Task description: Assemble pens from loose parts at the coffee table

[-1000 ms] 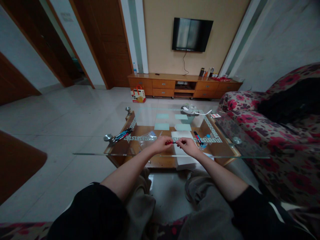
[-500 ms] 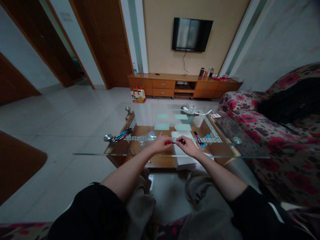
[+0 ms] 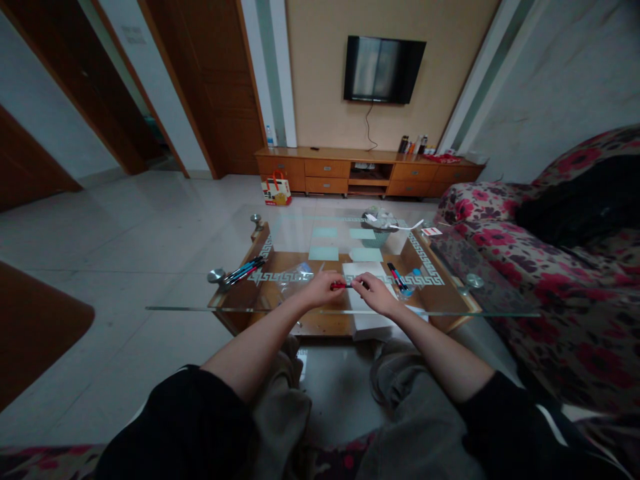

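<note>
Between my hands, over the near part of the glass table (image 3: 290, 233), lies a red and black pen (image 3: 342, 285), held level. My left hand (image 3: 324, 289) pinches its red end. The fingers of my right hand (image 3: 371, 291) are closed on its dark end; they partly hide it. To the left, several pens (image 3: 244, 271) with blue, black and red parts lie in a bundle near the table's corner. On the right, a few more pens (image 3: 397, 276) lie close together. A clear plastic bag (image 3: 294, 279) is just left of my left hand.
A white stack that looks like paper or a box (image 3: 367, 320) shows under the glass. Beyond the table stands a wastebasket (image 3: 377, 239) with a lining. A card (image 3: 431, 231) lies at the right side. A flowered sofa (image 3: 500, 237) borders the right.
Almost nothing differs. My right hand has shifted very slightly along the pen; my left hand stays where it was.
</note>
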{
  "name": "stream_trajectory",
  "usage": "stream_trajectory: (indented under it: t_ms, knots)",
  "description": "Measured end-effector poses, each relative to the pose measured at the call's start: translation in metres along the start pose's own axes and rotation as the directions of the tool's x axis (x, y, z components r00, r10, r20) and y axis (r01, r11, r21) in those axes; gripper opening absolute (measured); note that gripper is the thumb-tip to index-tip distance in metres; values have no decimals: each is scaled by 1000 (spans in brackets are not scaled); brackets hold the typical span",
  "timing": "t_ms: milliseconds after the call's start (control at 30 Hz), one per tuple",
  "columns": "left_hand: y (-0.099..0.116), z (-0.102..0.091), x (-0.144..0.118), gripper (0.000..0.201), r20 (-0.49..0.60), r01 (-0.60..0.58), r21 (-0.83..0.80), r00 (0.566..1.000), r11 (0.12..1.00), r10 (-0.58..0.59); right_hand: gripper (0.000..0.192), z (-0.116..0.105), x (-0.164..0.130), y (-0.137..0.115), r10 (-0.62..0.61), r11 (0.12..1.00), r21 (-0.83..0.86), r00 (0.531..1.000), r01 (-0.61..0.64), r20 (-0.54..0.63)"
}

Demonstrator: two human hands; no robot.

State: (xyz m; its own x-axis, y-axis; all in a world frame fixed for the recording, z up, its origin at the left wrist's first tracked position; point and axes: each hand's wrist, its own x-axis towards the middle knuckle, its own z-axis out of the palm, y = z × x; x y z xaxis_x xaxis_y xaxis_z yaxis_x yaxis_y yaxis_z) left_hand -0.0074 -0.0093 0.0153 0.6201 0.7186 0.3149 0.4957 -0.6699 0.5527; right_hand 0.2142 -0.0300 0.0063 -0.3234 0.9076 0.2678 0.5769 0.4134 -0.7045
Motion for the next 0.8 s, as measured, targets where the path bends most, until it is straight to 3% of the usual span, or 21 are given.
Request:
stream_trajectory:
  t_ms: [133, 300, 500, 667, 800]
  knots:
    - [-1, 1, 0, 11, -9, 7, 4, 1000, 1000, -7, 17, 2, 1, 3, -27, 1000, 3, 998, 27, -48]
    - [-1, 1, 0, 12, 5, -2, -10, 1000, 1000, 2, 35, 1, 1, 2, -59, 998, -10, 998, 59, 6]
    - [0, 1, 1, 11, 13, 6, 26, 1000, 1000, -6, 22, 2, 1, 3, -52, 999, -3, 998, 52, -35]
    - [-2, 2, 0, 13, 10, -9, 29, 1000, 1000, 9, 40, 1, 2, 1, -80, 996, -36, 997, 81, 19]
    - [-3, 2, 0, 13, 9, -5, 43, 1000, 999, 4, 24, 1, 0, 1, -72, 997, -25, 997, 72, -11]
